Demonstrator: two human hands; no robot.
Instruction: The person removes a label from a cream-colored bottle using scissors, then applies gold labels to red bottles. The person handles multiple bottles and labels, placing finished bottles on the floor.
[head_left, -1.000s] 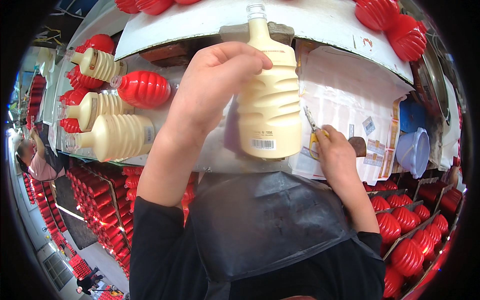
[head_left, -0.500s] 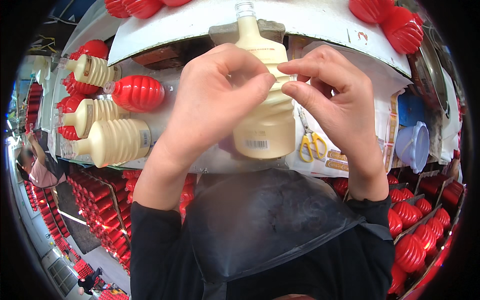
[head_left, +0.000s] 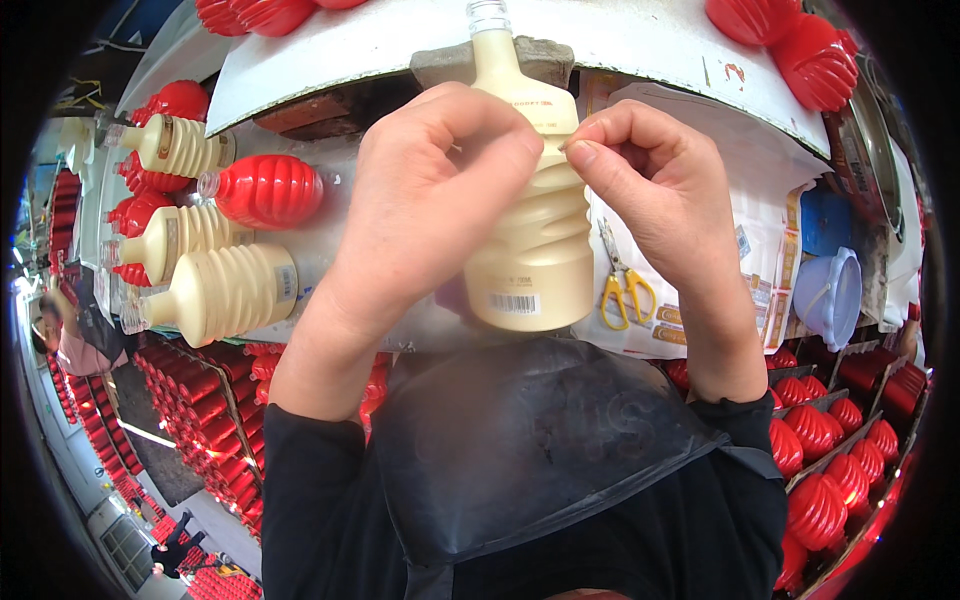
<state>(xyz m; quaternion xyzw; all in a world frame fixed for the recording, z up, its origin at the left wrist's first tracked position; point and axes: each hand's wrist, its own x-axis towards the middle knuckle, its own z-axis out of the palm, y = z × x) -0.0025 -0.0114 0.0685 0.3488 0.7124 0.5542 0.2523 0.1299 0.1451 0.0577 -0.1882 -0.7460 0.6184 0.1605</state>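
Note:
A cream, spiral-ridged bottle (head_left: 528, 270) with a clear neck lies before me, its neck pointing away and resting on a grey block (head_left: 445, 68). Above it, my left hand (head_left: 430, 190) has thumb and forefinger pressed together; whatever is between them is hidden. My right hand (head_left: 660, 185) pinches a tiny sliver at its fingertips, too small to name. The two pinches are close together over the bottle's shoulder, a small gap apart. Yellow-handled scissors (head_left: 628, 290) lie beside the bottle, below my right hand.
At left lie several cream bottles (head_left: 235, 290) and red bottles (head_left: 268, 190). A white board (head_left: 640, 50) spans the far side, bearing red bottles (head_left: 815, 62). Label sheets (head_left: 690, 310) lie right, near a pale blue bucket (head_left: 828, 300). Crates of red bottles (head_left: 820, 430) stand below the table.
My right hand's thumb and forefinger have closed into a pinch and shifted slightly left. The left hand stays nearly in place, still pinching. The bottle stays on its block.

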